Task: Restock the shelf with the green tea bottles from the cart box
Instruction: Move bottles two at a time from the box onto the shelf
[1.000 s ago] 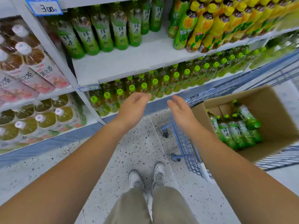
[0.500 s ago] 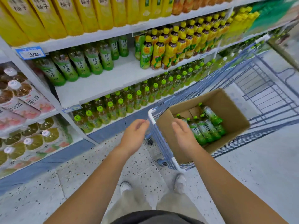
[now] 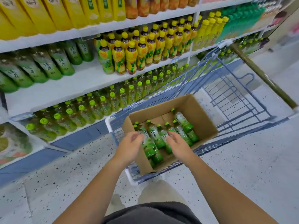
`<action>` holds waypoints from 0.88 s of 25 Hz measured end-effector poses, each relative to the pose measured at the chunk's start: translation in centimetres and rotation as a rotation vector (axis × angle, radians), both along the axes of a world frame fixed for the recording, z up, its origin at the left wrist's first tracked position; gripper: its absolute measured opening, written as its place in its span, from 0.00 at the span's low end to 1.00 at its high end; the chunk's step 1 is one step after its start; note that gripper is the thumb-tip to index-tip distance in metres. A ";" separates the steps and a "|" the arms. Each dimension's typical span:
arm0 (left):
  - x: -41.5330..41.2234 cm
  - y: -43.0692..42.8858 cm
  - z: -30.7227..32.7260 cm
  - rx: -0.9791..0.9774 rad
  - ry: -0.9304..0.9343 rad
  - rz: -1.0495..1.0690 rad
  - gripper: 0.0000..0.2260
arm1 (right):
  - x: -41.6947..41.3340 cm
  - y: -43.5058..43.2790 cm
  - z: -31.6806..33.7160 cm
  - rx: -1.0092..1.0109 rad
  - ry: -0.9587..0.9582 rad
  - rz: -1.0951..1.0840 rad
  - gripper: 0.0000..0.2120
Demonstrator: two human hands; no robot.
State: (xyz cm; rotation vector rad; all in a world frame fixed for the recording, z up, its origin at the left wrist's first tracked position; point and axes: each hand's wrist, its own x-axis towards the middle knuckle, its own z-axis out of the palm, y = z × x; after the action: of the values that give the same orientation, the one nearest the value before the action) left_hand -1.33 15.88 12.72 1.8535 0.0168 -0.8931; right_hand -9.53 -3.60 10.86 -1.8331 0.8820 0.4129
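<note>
Shelf [image 3: 68, 88]: white, middle level, with bare board in front of the standing stock
Shelved green tea [image 3: 48, 65]: a row standing at the far left of that level, well back from the edge
Left hand [image 3: 131, 146]: above the near left corner of the box, fingers [image 3: 137, 136] loosely curled and holding nothing, just over the leftmost bottle
Green tea bottles [image 3: 155, 135]: lying side by side in the box, caps pointing away from the person, none lifted yet
Right hand [image 3: 178, 143]: over the middle bottles, fingers [image 3: 171, 135] spread apart and reaching down; whether they touch a bottle I cannot tell
Box [image 3: 202, 113]: open cardboard, sitting in the near end of the cart
Cart [image 3: 226, 88]: blue wire, parked alongside the shelf
Just changed: a second ago both hands were empty out in front of the shelf, with the box off to the right; half a second ago they reached its near rim; now they are inside it
Meaning: a fresh pick is about to start, probably one bottle per hand, and the bare shelf front looks ready to take them
</note>
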 end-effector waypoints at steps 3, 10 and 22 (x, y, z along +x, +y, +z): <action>-0.9 -5.3 -2.2 0.050 0.046 0.019 0.23 | 0.4 -5.4 -1.4 -0.017 0.077 0.095 0.29; -0.4 -11.8 -7.2 0.201 0.163 0.167 0.28 | 2.7 -12.3 -8.7 0.001 0.217 0.302 0.28; 0.7 -15.6 -20.8 0.788 0.145 0.113 0.45 | 10.7 -9.4 -25.9 0.122 0.263 0.467 0.27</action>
State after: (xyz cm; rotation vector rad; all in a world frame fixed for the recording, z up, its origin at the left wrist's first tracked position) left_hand -0.66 0.25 -8.12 2.4633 0.6375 -1.0214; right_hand 1.12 -12.98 -15.08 -1.8896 0.5759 0.9974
